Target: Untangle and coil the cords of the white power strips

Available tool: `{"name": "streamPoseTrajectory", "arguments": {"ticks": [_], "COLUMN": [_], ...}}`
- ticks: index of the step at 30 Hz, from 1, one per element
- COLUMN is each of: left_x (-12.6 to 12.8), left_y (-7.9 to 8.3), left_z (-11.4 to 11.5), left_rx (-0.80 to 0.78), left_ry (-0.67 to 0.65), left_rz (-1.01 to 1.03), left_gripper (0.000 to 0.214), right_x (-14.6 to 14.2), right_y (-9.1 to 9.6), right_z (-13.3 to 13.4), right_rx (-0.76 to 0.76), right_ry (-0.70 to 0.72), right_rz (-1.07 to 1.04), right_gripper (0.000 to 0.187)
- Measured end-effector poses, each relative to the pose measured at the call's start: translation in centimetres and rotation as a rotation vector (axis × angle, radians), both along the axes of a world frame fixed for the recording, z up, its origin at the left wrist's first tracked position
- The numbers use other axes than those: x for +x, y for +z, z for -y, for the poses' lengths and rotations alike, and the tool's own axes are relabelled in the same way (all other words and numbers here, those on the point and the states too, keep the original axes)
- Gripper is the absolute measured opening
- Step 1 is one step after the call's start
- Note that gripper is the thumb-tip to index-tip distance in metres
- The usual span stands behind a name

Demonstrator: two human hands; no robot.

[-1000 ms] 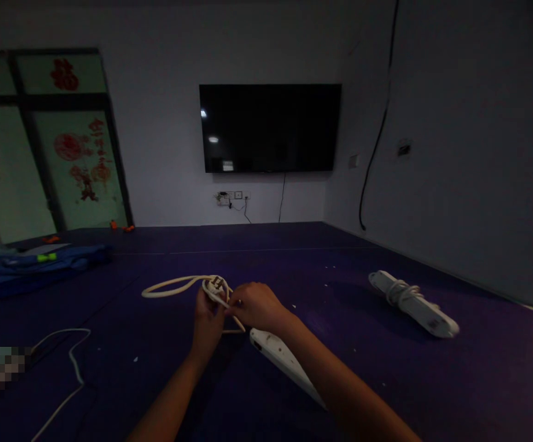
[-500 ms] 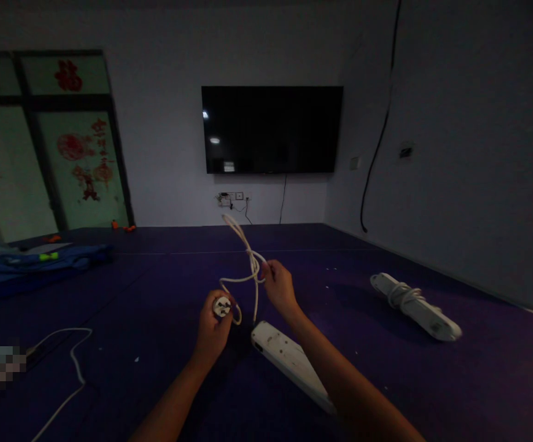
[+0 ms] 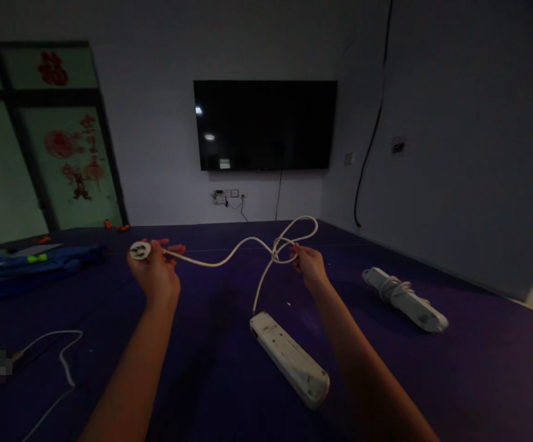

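Two forearms point(image 3: 140, 362) outstretched: left hand point(image 3: 159, 273), fingers half-curled around plug point(image 3: 140, 250); right hand point(image 3: 310, 264), fingers in tight pinch on cord point(image 3: 215, 265).

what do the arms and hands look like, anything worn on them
The left grip and right grip are bare hands without gloves. Both forearms are bare to the picture's edge: no sleeve, watch or bracelet shows. Too dim to rule out rings.
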State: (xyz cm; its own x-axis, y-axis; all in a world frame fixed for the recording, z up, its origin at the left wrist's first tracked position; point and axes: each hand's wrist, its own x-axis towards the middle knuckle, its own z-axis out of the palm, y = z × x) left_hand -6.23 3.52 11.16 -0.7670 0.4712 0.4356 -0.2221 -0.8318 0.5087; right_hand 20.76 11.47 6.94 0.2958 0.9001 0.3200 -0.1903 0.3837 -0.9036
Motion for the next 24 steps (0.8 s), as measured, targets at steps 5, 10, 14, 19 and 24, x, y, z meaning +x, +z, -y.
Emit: {"name": "streamPoseTrajectory", "arguments": {"ticks": [5, 10, 14, 19, 24], "left_x": [1.3, 2.6, 3.4, 4.0, 5.2], "left_y": [3.9, 4.0, 3.6, 3.2, 2.8], "left_z": [0.9, 0.7, -0.6, -1.5, -1.4], "left_rx": [0.198, 0.124, 0.035, -0.065, -0.286], "left_ry": [-0.001, -0.157, -0.359, -0.693, -0.647], "left_rz": [0.103, 0.050, -0.023, -0.090, -0.256], "left_gripper": [0.019, 0.017, 0.013, 0.009, 0.033], "right_x": [0.5, -0.1, -1.2, -2.8, -4.0], "right_y": [1.2, 2.6, 3.6, 4.5, 4.7], "right_z": [1.1, 2.5, 3.1, 2.9, 3.2], "right_rx": [0.013, 0.017, -0.001, 0.006, 0.020], "right_ry": [0.089, 0.193, 0.291, 0.272, 0.259], "right_rz": [0.227, 0.326, 0.226, 0.136, 0.162], "right_gripper": [0.031, 0.031, 0.031, 0.024, 0.018]}}
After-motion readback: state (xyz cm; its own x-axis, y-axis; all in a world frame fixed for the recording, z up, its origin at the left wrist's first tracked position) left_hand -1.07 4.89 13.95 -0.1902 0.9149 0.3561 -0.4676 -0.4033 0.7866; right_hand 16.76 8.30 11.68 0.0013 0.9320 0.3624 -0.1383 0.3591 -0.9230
